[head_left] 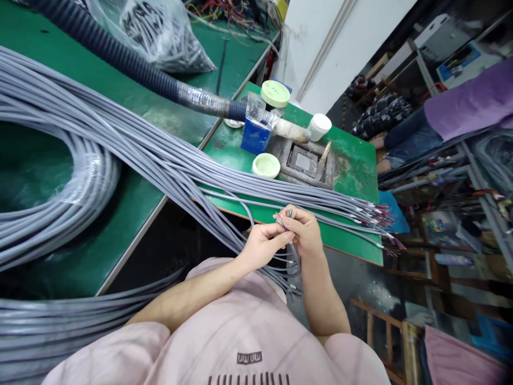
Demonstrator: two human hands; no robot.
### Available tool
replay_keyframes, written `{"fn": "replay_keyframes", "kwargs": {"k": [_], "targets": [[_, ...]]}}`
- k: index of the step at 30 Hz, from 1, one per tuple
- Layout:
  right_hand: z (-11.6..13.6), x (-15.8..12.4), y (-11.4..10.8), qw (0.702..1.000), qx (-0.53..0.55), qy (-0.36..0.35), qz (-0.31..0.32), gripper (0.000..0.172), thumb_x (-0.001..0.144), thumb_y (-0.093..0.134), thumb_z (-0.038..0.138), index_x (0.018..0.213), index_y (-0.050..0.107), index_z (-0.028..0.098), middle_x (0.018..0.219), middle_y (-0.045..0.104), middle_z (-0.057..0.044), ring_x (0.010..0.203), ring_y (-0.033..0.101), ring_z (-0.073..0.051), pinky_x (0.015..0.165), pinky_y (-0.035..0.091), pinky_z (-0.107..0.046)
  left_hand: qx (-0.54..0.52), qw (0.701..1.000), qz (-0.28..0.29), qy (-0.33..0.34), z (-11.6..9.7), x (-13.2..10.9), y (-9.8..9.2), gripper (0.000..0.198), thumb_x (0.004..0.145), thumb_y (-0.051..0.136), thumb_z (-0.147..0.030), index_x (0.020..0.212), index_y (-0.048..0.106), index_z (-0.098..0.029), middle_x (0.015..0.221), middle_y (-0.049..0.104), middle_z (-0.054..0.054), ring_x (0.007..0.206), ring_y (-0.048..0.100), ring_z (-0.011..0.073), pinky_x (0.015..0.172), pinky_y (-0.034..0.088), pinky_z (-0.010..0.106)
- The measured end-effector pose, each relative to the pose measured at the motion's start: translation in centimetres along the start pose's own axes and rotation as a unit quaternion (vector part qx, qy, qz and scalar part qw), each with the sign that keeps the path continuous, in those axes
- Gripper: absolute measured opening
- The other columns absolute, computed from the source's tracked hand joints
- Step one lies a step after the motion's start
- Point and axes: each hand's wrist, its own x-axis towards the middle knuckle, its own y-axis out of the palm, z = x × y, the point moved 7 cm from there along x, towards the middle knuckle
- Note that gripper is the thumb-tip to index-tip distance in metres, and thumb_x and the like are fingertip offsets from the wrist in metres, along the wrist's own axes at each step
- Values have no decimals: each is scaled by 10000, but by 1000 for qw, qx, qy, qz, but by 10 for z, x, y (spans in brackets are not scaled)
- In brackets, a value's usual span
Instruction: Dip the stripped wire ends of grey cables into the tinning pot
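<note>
Both hands meet near the middle of the view, just off the near edge of a small green bench (355, 155). The left hand (262, 246) has its thumb and fingers drawn narrow on thin wires (288, 213), and the right hand (305, 232) pinches the same wires from the other side. The wires lie between the fingertips; below the right hand a grey cable (296, 260) curves down toward six o'clock, where other cable ends (294, 290) hang near the pink shirt (256, 315).

Taking the hands as the clock's centre, a long cable bundle (240, 179) runs from ten o'clock, passes just beyond the fingers and ends in coloured wires at three. A cable coil (86, 187) lies at nine on a larger bench (180, 128). A shallow pale-green dish (266, 167) and a blue box (255, 136) sit toward eleven; a grimy square pot (306, 162) and a white tub (319, 128) sit toward one. At two, well apart, is a person in a purple top (473, 101).
</note>
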Motion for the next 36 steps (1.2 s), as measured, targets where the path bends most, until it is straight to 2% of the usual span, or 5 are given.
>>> {"fn": "replay_keyframes", "kwargs": {"k": [4,6,12,20,36], "targets": [[1,-1,-2,1000,26,11,1,303,645,752,320,498,518,195,653,486,8,650,485,-136,646,433,-291,66,993,102,5,-10,6,-3,279,768,681,-403,676,728,-143,653,688,35,621,584,137,621,458,253],[2,-2,-3,999,41,8,2,297,635,757,320,498,527,192,643,492,8,643,489,-138,644,429,-295,95,988,118,-3,-16,10,-10,224,764,684,-346,673,730,-146,664,701,35,631,598,136,640,466,250],[3,-4,0,999,32,-6,7,278,647,751,291,491,547,185,636,505,15,614,456,-120,632,400,-286,-8,1000,2,1,-28,22,-39,206,683,758,-338,671,691,-144,597,646,5,535,539,90,553,443,219],[1,-4,4,998,19,-39,38,283,689,742,236,502,537,180,634,474,30,634,445,-114,643,360,-275,-128,990,34,-45,-13,24,-32,260,608,835,-346,720,729,-136,660,684,29,559,559,87,552,463,211],[0,-3,8,999,-24,-21,35,320,679,745,287,499,503,181,613,448,34,613,424,-110,625,357,-271,-180,981,24,-62,-9,24,-31,261,578,850,-332,663,712,-128,598,641,5,533,532,76,541,425,205]]}}
